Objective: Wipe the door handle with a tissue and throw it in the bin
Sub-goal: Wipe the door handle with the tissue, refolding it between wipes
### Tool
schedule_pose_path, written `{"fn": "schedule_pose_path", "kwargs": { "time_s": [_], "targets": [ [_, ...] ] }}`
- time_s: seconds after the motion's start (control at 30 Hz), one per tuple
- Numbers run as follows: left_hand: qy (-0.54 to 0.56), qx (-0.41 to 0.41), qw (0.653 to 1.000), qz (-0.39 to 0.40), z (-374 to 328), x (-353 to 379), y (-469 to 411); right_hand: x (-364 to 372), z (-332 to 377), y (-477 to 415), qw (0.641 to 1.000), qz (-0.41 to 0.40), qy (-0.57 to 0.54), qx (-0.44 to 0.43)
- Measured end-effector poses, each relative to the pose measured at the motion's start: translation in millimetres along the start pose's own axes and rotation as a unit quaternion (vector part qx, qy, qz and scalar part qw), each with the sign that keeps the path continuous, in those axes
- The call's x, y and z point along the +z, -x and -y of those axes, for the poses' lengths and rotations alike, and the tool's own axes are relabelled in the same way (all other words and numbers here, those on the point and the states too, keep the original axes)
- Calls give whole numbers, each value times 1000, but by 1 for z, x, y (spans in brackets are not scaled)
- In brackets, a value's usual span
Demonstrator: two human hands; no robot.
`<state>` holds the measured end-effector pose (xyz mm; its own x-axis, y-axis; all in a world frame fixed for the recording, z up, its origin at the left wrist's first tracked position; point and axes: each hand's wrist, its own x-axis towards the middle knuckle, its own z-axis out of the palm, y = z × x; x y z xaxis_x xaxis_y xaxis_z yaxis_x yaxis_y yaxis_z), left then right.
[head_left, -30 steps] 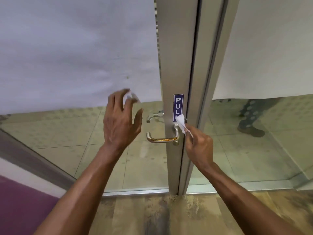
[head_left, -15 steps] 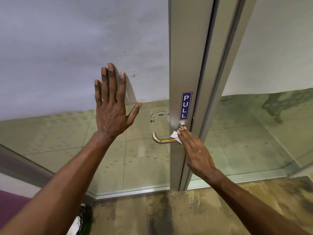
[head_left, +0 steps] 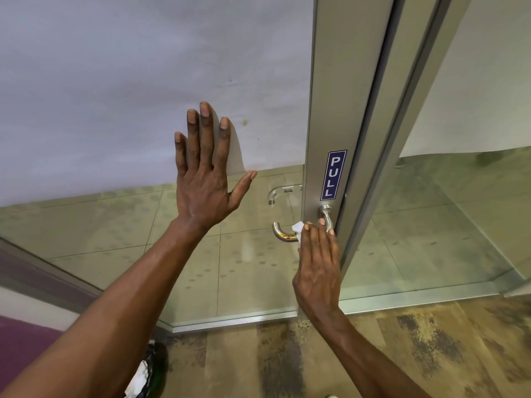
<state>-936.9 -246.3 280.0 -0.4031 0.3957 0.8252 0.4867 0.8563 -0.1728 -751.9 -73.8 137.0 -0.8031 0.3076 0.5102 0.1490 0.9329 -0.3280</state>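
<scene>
A metal lever door handle [head_left: 283, 234] sticks out to the left from the grey door frame [head_left: 339, 110], just under a blue PULL sticker [head_left: 333, 175]. My right hand [head_left: 317, 265] lies over the handle's right part and presses a white tissue [head_left: 297, 229] against it; only a corner of the tissue shows. My left hand [head_left: 205, 173] is flat against the glass door [head_left: 129, 96], fingers spread, holding nothing. At the bottom edge, a bin [head_left: 149, 374] with a black liner and white paper inside peeks out under my left forearm.
A second handle [head_left: 280, 192] is seen through the glass on the door's far side. The upper glass is frosted white. A glass side panel [head_left: 459, 225] stands to the right. The near floor is wood-patterned; a purple wall [head_left: 26, 340] is at the lower left.
My left hand went from hovering with curled fingers to lying flat on the glass. My right hand moved from the handle's base onto the handle, covering most of the tissue.
</scene>
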Motion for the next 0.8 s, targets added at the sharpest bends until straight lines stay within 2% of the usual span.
{"fn": "schedule_pose_path", "kwargs": {
  "time_s": [0.3,0.53,0.67,0.8],
  "targets": [
    [11,3,1000,3,1,0,-1,3,48,0,999,13,29,0],
    [10,14,1000,16,1,-9,-2,4,80,-10,997,66,35,-15],
    [22,17,998,49,0,-23,-1,-1,102,-13,991,121,9,-54],
    [77,17,994,80,1,-48,0,-15,113,-6,985,142,-73,-66]
  ]
}}
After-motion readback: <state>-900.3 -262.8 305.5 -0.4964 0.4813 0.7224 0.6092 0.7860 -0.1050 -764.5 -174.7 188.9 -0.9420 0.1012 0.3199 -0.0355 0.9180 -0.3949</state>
